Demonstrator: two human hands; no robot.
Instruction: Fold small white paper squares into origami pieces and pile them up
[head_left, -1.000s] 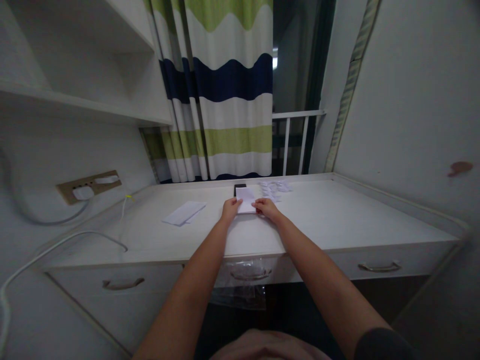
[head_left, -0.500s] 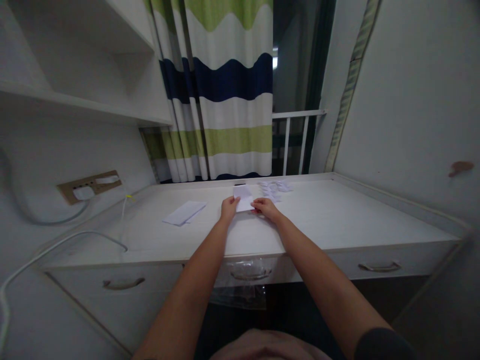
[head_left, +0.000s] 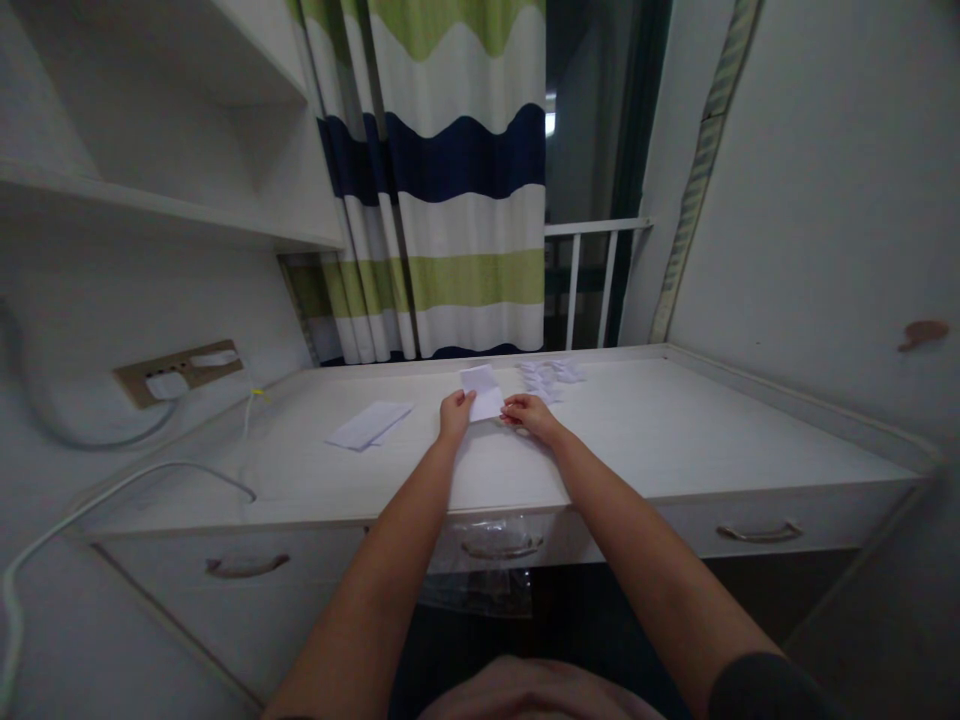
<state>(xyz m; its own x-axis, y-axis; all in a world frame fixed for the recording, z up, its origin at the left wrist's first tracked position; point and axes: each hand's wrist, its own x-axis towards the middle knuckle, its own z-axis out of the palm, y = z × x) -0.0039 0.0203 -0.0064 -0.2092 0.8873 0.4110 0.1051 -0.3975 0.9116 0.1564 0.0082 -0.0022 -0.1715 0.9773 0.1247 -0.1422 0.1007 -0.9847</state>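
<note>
A white sheet of paper (head_left: 482,393) is held above the desk, tilted a little to the left. My left hand (head_left: 454,414) pinches its left edge, thumb on top. At the lower right corner of the sheet is my right hand (head_left: 528,414), its fingers bent together around a small reddish thing (head_left: 508,416) that is too small and blurred to name. Beyond my right hand lie several small folded white paper pieces (head_left: 541,378). To the left of my left hand, folded white sheets (head_left: 369,426) rest on the desk.
The white desk (head_left: 675,430) has drawers with metal handles (head_left: 759,535) along its front. Clear plastic (head_left: 487,590) hangs at the middle drawer. A white cable (head_left: 180,466) crosses the left end, near a wall socket (head_left: 178,373). A striped curtain (head_left: 472,225) hangs behind.
The paper has tilted and shifted slightly left with my left hand. My right fingers have moved a little at its lower right corner, and less of the red thing shows.
</note>
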